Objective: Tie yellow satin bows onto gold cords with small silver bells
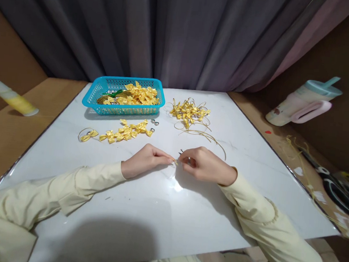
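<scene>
My left hand [147, 160] is closed in a pinch on a small yellowish piece [175, 162], too small to make out fully, low over the white tabletop. Just to its right my right hand [203, 164] curls its fingers round a small pointed metal tool [181, 152]; most of it is hidden in the grip. Beyond my hands lies a row of yellow ribbon bows [126, 132], with silver beads [154, 122] beside it. A single bow with a cord loop [88, 135] lies at the row's left end. Farther right is a pile of bows threaded on gold cords [190, 111].
A blue basket [92, 103] at the back holds bows, beads and a cord bundle. A yellow thread spool [19, 103] stands left. Along the right are a handled tumbler [303, 103], large black scissors [338, 192] and cord scraps. A curtain [186, 33] hangs behind the table.
</scene>
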Available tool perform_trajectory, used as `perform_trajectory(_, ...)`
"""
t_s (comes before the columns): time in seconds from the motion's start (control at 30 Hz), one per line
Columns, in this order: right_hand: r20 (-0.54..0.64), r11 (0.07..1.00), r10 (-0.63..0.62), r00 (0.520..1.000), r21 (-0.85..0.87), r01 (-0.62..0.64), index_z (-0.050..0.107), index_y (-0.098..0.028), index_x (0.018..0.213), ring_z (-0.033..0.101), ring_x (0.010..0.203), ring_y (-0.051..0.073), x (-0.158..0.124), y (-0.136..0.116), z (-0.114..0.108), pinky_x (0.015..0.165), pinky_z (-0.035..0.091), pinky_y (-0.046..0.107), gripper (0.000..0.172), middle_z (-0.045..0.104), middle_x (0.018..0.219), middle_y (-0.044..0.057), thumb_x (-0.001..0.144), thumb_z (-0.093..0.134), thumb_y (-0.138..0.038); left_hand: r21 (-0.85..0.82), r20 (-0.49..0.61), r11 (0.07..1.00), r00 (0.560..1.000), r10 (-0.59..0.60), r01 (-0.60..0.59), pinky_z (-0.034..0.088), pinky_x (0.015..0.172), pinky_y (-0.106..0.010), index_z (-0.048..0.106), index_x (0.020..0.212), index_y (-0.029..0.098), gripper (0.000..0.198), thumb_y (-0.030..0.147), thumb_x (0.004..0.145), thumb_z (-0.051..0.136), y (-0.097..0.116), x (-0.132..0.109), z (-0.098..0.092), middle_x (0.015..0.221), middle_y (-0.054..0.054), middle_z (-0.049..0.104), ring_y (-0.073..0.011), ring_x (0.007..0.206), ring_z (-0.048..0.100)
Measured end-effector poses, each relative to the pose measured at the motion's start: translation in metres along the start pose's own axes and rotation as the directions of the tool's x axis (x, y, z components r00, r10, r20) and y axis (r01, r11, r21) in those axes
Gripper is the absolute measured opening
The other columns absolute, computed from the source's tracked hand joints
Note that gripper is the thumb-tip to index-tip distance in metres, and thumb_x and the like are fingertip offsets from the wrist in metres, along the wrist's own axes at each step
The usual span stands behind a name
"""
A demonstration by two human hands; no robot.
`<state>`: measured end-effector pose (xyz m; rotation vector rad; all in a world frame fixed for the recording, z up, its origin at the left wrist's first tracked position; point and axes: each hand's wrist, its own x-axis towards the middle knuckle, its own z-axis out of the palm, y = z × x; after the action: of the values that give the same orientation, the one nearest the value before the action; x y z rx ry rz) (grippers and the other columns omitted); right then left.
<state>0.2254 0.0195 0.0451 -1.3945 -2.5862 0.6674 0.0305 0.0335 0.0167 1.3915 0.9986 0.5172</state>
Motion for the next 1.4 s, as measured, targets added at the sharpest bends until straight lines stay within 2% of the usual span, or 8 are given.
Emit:
perform_trajectory(0.13, -0.021, 0.999, -0.010, 1.000, 0.046, 0.011, 0.068, -0.013, 0.088, 0.048, 0.053, 0.010, -0.001, 0.000, -0.002, 0.057, 0.036, 0.022, 0.027, 0.064, 0.068, 0.003, 0.069, 0.049, -0.010, 0.005, -0.012, 1.000, 1.000, -0.004, 0.004, 0.043, 0.061, -0.024, 0.075, 0.083, 0.013, 0.021, 0.026, 0.069, 0.065, 0.002, -0.001, 0.000, 0.079, -0.006, 0.072, -0.0133, 0.065, 0.057)
perform_trajectory(0.33, -0.063, 0.991, -0.041, 0.997, 0.123, 0.049, 0.068, -0.012, 0.088, 0.049, 0.053, 0.009, 0.002, -0.002, 0.003, 0.055, 0.037, 0.020, 0.020, 0.065, 0.067, 0.003, 0.075, 0.055, -0.019, -0.018, -0.012, 1.000, 1.000, -0.009, 0.008, 0.038, 0.053, -0.022, 0.075, 0.082, 0.013, 0.020, 0.024, 0.070, 0.064, 0.006, -0.001, 0.002, 0.049, 0.000, 0.061, -0.0121, 0.057, 0.050)
perform_trajectory(0.6, -0.095, 0.984, -0.113, 0.989, 0.125, 0.124, 0.071, -0.012, 0.084, 0.045, 0.052, 0.008, 0.004, 0.004, 0.010, 0.054, 0.034, 0.019, 0.028, 0.065, 0.066, 0.004, 0.076, 0.045, -0.007, 0.001, -0.009, 1.000, 1.000, 0.006, -0.006, 0.032, 0.050, -0.022, 0.073, 0.090, 0.011, 0.027, 0.028, 0.072, 0.064, 0.002, 0.000, 0.000, 0.050, 0.000, 0.058, -0.0097, 0.052, 0.041)
perform_trajectory(0.87, 0.016, 0.970, 0.012, 1.000, 0.241, -0.015, 0.072, -0.009, 0.080, 0.038, 0.045, 0.005, 0.004, 0.004, 0.005, 0.048, 0.033, 0.018, 0.024, 0.059, 0.055, 0.000, 0.072, 0.049, -0.010, -0.025, -0.012, 1.000, 1.000, 0.003, -0.003, 0.015, 0.043, -0.022, 0.072, 0.089, 0.006, 0.031, 0.031, 0.073, 0.063, 0.003, 0.000, 0.000, 0.038, 0.008, 0.033, -0.0057, 0.044, 0.022)
perform_trajectory(0.97, 0.180, 0.893, 0.093, 0.979, 0.421, -0.162, 0.071, -0.009, 0.085, 0.041, 0.042, 0.005, 0.003, 0.007, 0.000, 0.043, 0.033, 0.018, 0.025, 0.060, 0.058, 0.001, 0.073, 0.049, -0.015, -0.044, -0.007, 0.999, 1.000, -0.005, 0.005, 0.013, 0.043, -0.023, 0.071, 0.093, 0.005, 0.034, 0.032, 0.073, 0.062, 0.001, 0.001, -0.001, 0.038, 0.008, 0.030, -0.0058, 0.043, 0.021)
perform_trajectory(1.1, 0.404, 0.679, 0.064, 0.913, 0.653, -0.336, 0.070, -0.007, 0.091, 0.036, 0.037, 0.004, 0.003, 0.013, -0.007, 0.033, 0.025, 0.018, 0.029, 0.060, 0.058, 0.001, 0.075, 0.052, -0.023, -0.056, -0.002, 0.998, 1.000, -0.007, 0.007, 0.013, 0.043, -0.024, 0.071, 0.094, 0.005, 0.035, 0.031, 0.073, 0.063, 0.000, 0.001, -0.002, 0.037, 0.008, 0.030, -0.0058, 0.042, 0.021)
perform_trajectory(1.27, 0.495, 0.451, 0.020, 0.869, 0.771, -0.450, 0.070, -0.005, 0.087, 0.034, 0.033, 0.003, 0.007, 0.022, -0.004, 0.028, 0.015, 0.017, 0.026, 0.061, 0.055, 0.002, 0.072, 0.055, -0.021, -0.075, 0.014, 0.997, 1.000, -0.007, 0.008, 0.013, 0.041, -0.024, 0.071, 0.095, 0.004, 0.035, 0.031, 0.073, 0.063, -0.001, 0.002, -0.003, 0.036, 0.008, 0.030, -0.0059, 0.040, 0.021)
perform_trajectory(1.4, 0.535, 0.353, 0.008, 0.845, 0.789, -0.503, 0.069, -0.005, 0.081, 0.033, 0.030, 0.002, 0.011, 0.026, 0.000, 0.026, 0.013, 0.016, 0.023, 0.061, 0.052, 0.002, 0.070, 0.055, -0.020, -0.094, 0.020, 0.996, 1.000, -0.008, 0.010, 0.014, 0.040, -0.024, 0.070, 0.095, 0.004, 0.036, 0.031, 0.072, 0.063, -0.003, 0.003, -0.004, 0.036, 0.008, 0.030, -0.0058, 0.039, 0.021)
